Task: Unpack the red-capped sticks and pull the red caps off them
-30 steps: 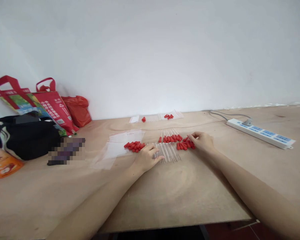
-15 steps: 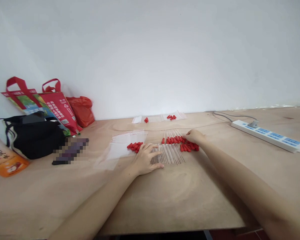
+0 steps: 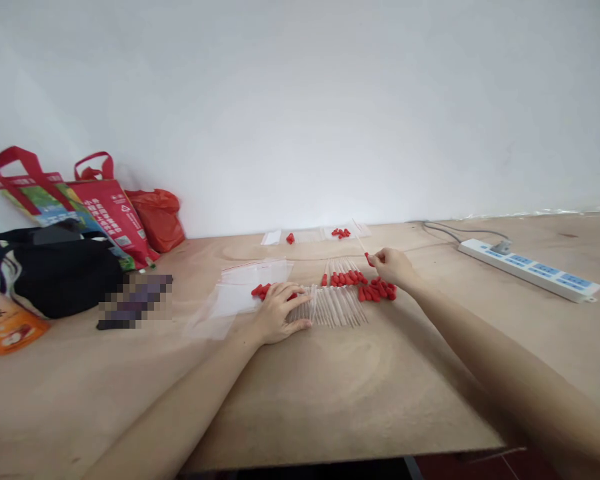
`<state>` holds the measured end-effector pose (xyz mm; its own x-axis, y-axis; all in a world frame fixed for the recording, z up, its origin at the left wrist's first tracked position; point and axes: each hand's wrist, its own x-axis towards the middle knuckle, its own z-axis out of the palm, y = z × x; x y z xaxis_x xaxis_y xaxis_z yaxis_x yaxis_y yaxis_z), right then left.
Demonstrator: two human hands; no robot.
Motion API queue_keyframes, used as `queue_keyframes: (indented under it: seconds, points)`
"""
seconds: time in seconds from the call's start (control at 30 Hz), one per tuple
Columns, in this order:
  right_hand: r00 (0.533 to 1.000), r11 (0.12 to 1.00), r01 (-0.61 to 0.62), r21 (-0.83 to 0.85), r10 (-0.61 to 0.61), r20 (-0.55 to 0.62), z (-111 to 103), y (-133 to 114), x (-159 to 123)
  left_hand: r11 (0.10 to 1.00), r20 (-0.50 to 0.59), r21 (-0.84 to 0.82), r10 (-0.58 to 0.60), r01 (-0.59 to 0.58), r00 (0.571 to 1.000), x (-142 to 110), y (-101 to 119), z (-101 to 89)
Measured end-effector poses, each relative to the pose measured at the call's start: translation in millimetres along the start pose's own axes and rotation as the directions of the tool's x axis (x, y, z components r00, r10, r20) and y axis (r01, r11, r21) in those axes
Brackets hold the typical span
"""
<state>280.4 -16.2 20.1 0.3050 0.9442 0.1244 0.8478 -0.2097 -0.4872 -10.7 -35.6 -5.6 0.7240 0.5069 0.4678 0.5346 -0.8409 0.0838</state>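
Observation:
My right hand (image 3: 393,264) pinches a dropper by its red rubber bulb (image 3: 369,259); its thin clear tube points up toward the wall. Just below it lie a row of red-bulbed droppers (image 3: 347,279), tubes pointing away, and a loose pile of red rubber bulbs (image 3: 377,289). With fingers spread, my left hand (image 3: 279,313) rests flat at the left end of a row of clear thin tubes (image 3: 337,308). More red bulbs (image 3: 261,291) lie behind its fingers, partly hidden.
Clear zip bags (image 3: 240,287) lie left of the bulbs. Farther back is another flat bag (image 3: 330,233) with a few red bulbs. A power strip (image 3: 530,270) stands at right. Shopping bags (image 3: 115,213), a black bag (image 3: 60,273) and an orange pouch (image 3: 10,320) sit left.
My right hand has risen slightly from the bulb pile, and a dropper now shows in its fingers. My left hand has slid a little left along the tubes.

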Motion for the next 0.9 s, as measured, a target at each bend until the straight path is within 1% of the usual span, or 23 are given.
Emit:
queue_keyframes:
  seconds: [0.03,0.07,0.1,0.13,0.2,0.23,0.27,0.3,0.37,0.43,0.5,0.8,0.9]
  points:
    - [0.993,0.994,0.096,0.041,-0.093,-0.067,0,1,-9,1.0,-0.031,0.009,-0.013,0.013,0.999,0,2,0.6]
    - [0.967,0.974,0.215,0.068,-0.203,-0.153,2,2,-19,0.999,-0.064,0.018,-0.028,0.029,0.998,0,3,1.5]
    - [0.922,0.938,0.341,0.061,-0.321,-0.218,5,2,-31,0.999,-0.101,0.028,-0.044,0.047,0.994,1,6,2.6]
    - [0.86,0.886,0.463,0.029,-0.44,-0.258,9,3,-42,0.997,-0.139,0.038,-0.061,0.067,0.988,1,8,4.0]
    - [0.719,0.771,0.634,-0.057,-0.615,-0.324,19,1,-63,0.993,-0.209,0.06,-0.084,0.099,0.974,3,13,7.2]
    - [0.651,0.719,0.688,-0.097,-0.671,-0.355,24,0,-72,0.992,-0.232,0.072,-0.082,0.101,0.969,4,16,8.8]
    - [0.596,0.675,0.727,-0.128,-0.713,-0.37,29,-2,-79,0.992,-0.247,0.087,-0.066,0.09,0.967,4,19,10.4]
    - [0.554,0.642,0.751,-0.155,-0.74,-0.38,33,-4,-85,0.992,-0.255,0.104,-0.039,0.068,0.966,5,22,12.0]
    - [0.498,0.596,0.779,-0.196,-0.777,-0.386,41,-7,-92,0.99,-0.266,0.139,0.033,0.004,0.964,7,27,15.0]
    - [0.462,0.562,0.797,-0.221,-0.803,-0.375,45,-10,-95,0.985,-0.279,0.165,0.097,-0.052,0.955,8,31,17.5]
    - [0.44,0.539,0.809,-0.235,-0.82,-0.365,47,-11,-96,0.979,-0.285,0.186,0.13,-0.079,0.949,9,34,18.9]
    - [0.449,0.524,0.826,-0.208,-0.835,-0.317,44,-13,-101,0.963,-0.267,0.245,0.175,-0.109,0.948,7,39,16.4]
    - [0.436,0.516,0.829,-0.214,-0.838,-0.329,44,-14,-102,0.966,-0.283,0.236,0.172,-0.105,0.944,6,40,16.8]
